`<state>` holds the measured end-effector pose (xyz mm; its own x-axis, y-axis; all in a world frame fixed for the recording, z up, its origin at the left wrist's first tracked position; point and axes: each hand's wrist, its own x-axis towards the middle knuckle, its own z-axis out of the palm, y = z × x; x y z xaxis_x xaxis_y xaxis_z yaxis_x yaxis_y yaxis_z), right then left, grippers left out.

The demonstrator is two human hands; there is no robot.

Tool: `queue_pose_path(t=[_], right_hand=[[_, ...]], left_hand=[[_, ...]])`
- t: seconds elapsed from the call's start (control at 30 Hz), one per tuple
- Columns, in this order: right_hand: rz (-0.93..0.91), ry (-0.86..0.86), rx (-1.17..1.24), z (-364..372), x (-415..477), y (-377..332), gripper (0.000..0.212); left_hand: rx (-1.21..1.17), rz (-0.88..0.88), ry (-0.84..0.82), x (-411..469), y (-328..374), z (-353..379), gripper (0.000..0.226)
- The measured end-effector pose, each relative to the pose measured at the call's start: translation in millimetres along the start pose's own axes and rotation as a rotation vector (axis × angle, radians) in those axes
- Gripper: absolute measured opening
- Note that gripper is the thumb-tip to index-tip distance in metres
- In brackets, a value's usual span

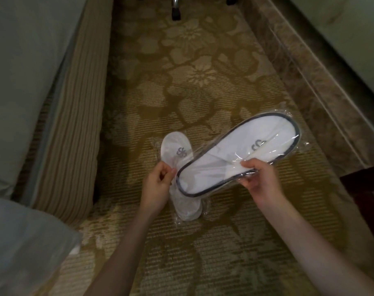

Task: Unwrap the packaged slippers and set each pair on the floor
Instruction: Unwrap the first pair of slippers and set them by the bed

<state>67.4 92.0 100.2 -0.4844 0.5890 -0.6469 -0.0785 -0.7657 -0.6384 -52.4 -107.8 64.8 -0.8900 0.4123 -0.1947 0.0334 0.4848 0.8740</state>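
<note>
Patterned carpet [192,71] runs under everything, a lane between the bed [75,103] at nine o'clock and a pale stone border [310,99] at three. Start at your fingers: those of your right hand [261,178] are curled round the near long edge of the dark-trimmed pack [235,154], thumb on top of the film, holding it in the air with its toe towards two o'clock. Your left hand [158,184] has its fingers drawn in narrow, thumb against forefinger, beside the heel end of that pack and at the edge of the plain white pack [175,150], which runs from twelve to six beneath it. They seem to pinch the plain pack's wrap, though whether it hangs from them or lies on the carpet you cannot tell from here. Both pairs are still sealed in clear film, and no bare slipper shows on the floor. Judge the task barely begun: two wrappers to open, two pairs to set down.
</note>
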Motion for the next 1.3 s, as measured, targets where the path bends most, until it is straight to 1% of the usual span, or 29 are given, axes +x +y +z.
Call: queue_pose_path(t=[0.07, 0.17, 0.33, 0.47, 0.53, 0.57, 0.63, 0.7, 0.73, 0.8, 0.83, 0.87, 0.9, 0.93, 0.97, 1.03, 1.07, 1.1, 1.13, 1.17, 1.2, 1.3], right_hand=[[-0.001, 0.011, 0.011, -0.1, -0.1, 0.0, 0.053], [0.003, 0.008, 0.037, -0.8, -1.3, -0.5, 0.051], [-0.023, -0.067, 0.046, 3.6, -4.6, 2.8, 0.048], [-0.005, -0.072, 0.044, 3.8, -6.3, 3.8, 0.04], [0.036, -0.068, 0.061, 3.2, -5.8, 6.6, 0.039], [0.059, -0.073, 0.087, 3.7, -5.6, 7.8, 0.042], [0.084, -0.092, 0.139, 5.4, -4.9, 8.5, 0.051], [0.068, -0.12, 0.15, 5.0, -4.1, 7.2, 0.055], [0.056, -0.135, 0.155, 4.2, -3.6, 6.3, 0.055], [0.049, -0.163, 0.172, 2.2, -2.4, 4.2, 0.054], [0.05, -0.166, 0.184, 1.2, -1.6, 3.0, 0.053], [0.051, -0.162, 0.195, 0.1, -0.7, 1.5, 0.052], [0.053, -0.156, 0.204, -0.7, 0.0, 0.2, 0.052], [0.056, -0.153, 0.208, -1.4, 0.5, -0.7, 0.051], [0.059, -0.155, 0.205, -1.9, 0.6, -1.0, 0.05], [0.068, -0.174, 0.192, -2.0, 0.4, 0.1, 0.046], [0.072, -0.184, 0.185, -1.7, 0.5, 1.6, 0.045], [0.078, -0.195, 0.179, -1.1, 0.3, 3.2, 0.044], [0.085, -0.204, 0.172, -0.2, 0.3, 4.6, 0.045], [0.092, -0.213, 0.165, 0.4, 0.1, 5.5, 0.045], [0.095, -0.222, 0.156, 0.5, 0.4, 5.8, 0.045], [0.092, -0.243, 0.159, -1.5, 1.5, 4.3, 0.04]], left_hand=[[0.008, 0.008, 0.035, -0.2, 3.1, 0.6, 0.02], [-0.045, -0.016, 0.144, 4.5, 7.1, -4.2, 0.023], [-0.23, -0.166, 0.203, 14.2, 12.7, -12.8, 0.023], [-0.151, -0.2, 0.272, 12.1, 14.0, -11.6, 0.023], [-0.092, -0.226, 0.345, 12.0, 10.2, -13.4, 0.023], [-0.107, -0.252, 0.385, 12.6, 8.0, -14.6, 0.023], [-0.225, -0.35, 0.436, 11.8, 8.6, -14.3, 0.027], [-0.407, -0.465, 0.403, 8.0, 14.0, -12.2, 0.027], [-0.559, -0.514, 0.351, 6.7, 16.7, -12.8, 0.027], [-0.944, -0.585, 0.22, 4.4, 21.0, -20.4, 0.026], [-1.082, -0.595, 0.193, 4.0, 20.4, -27.2, 0.025], [-1.154, -0.585, 0.208, 4.8, 18.6, -33.5, 0.023], [-1.158, -0.55, 0.259, 5.3, 17.4, -39.0, 0.02], [-1.086, -0.47, 0.328, 4.7, 17.4, -42.9, 0.019], [-0.917, -0.351, 0.399, 3.5, 18.3, -45.6, 0.019], [-0.385, -0.042, 0.487, -0.5, 24.4, -48.2, 0.022], [-0.149, 0.104, 0.487, -3.1, 28.8, -48.1, 0.022], [0.019, 0.221, 0.463, -4.6, 33.5, -46.6, 0.021], [0.126, 0.296, 0.421, -5.2, 37.8, -43.7, 0.02], [0.189, 0.309, 0.367, -5.3, 42.3, -39.9, 0.02], [0.212, 0.258, 0.311, -5.0, 46.2, -35.0, 0.02], [0.093, -0.037, 0.206, -4.9, 48.5, -23.6, 0.019]])
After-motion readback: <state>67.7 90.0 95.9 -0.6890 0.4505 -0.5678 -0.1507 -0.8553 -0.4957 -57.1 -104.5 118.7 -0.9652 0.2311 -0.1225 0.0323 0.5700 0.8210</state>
